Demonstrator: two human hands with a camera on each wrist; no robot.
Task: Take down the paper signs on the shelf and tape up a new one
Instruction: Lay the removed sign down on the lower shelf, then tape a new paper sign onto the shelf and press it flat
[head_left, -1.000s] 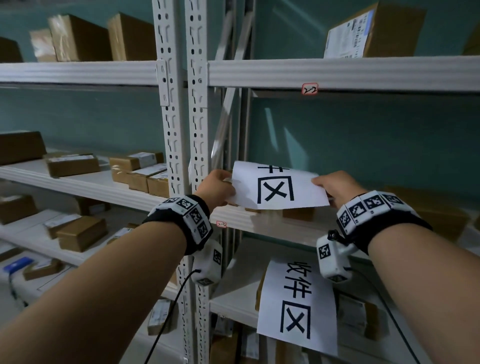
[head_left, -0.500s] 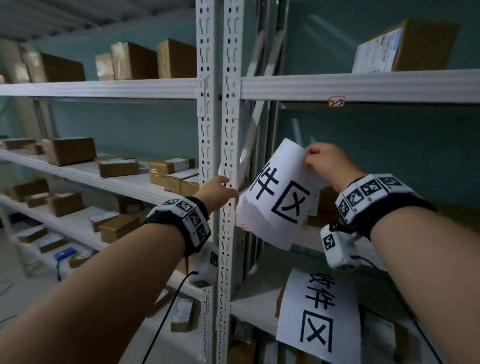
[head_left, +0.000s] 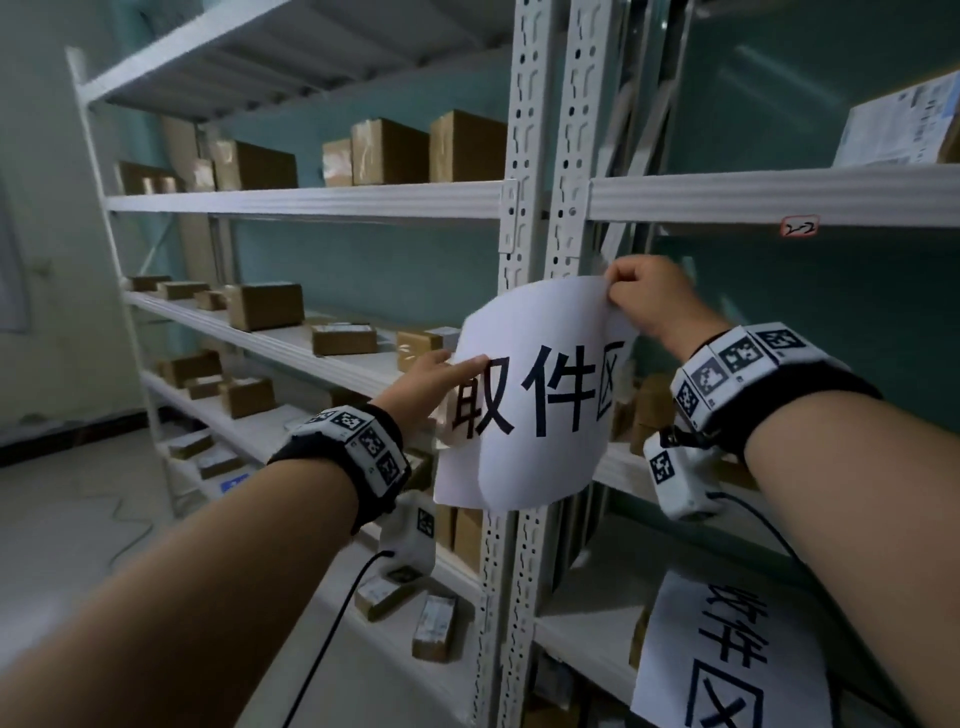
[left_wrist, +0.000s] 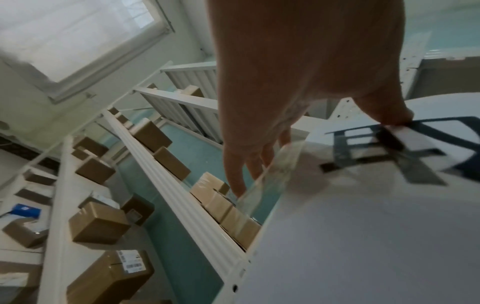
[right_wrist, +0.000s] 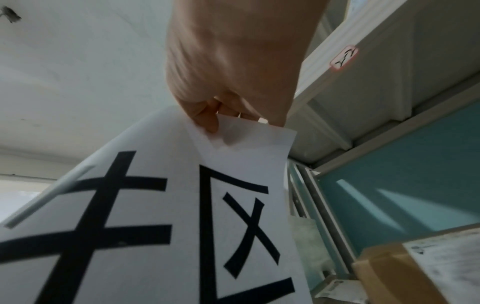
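Your right hand (head_left: 649, 296) pinches the sign (head_left: 530, 395) by its top right corner. Your left hand (head_left: 426, 384) grips the left edge, thumb on the print and fingers behind, beside a clear tape (left_wrist: 270, 174) strip. The sign hangs between them, long axis level, bowed toward you, in front of the uprights (head_left: 524, 156) of the shelf (head_left: 311, 200). It's white with bold black characters. A second sign (head_left: 727, 654) hangs at the shelf's lower right.

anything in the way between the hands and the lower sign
Nothing visible blocks the lower sign, which hangs uncovered. But the left hand and right hand both grip the held sign.
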